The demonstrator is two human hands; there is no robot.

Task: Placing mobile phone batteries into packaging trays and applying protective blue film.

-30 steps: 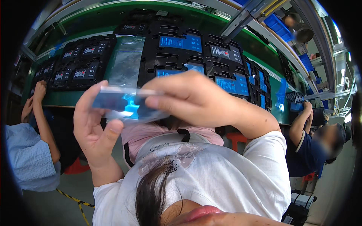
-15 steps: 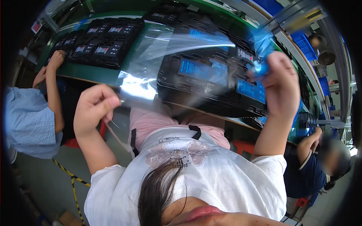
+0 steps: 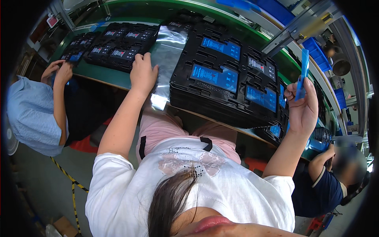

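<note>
My right hand [image 3: 303,104], raised at the right of the near black tray stack, is closed on a narrow blue plastic film strip [image 3: 304,67] that stands upright above the fingers. My left hand [image 3: 143,76] lies palm down on the left, fingers stretched and slightly apart, by the edge of a sheet of clear plastic film [image 3: 167,59]. It appears to hold nothing; its fingertips are near a neighbouring black tray. The clear film lies on the bench between the tray groups. In the near tray [image 3: 213,94] sit several flat battery-like packs [image 3: 215,77], mostly blue-faced, one black-and-white.
More black trays [image 3: 114,43] with dark, labelled packs stand on the green bench [image 3: 102,77] to the left. A person in light blue [image 3: 35,114] works there; another in dark blue [image 3: 321,181] sits at the right. Blue bins [image 3: 318,55] and a metal frame post [image 3: 284,39] are beyond.
The clear film, stretched between my hands before, now lies on the bench. My left hand has moved forward and opened. My right hand has shifted slightly outward, with the blue strip upright.
</note>
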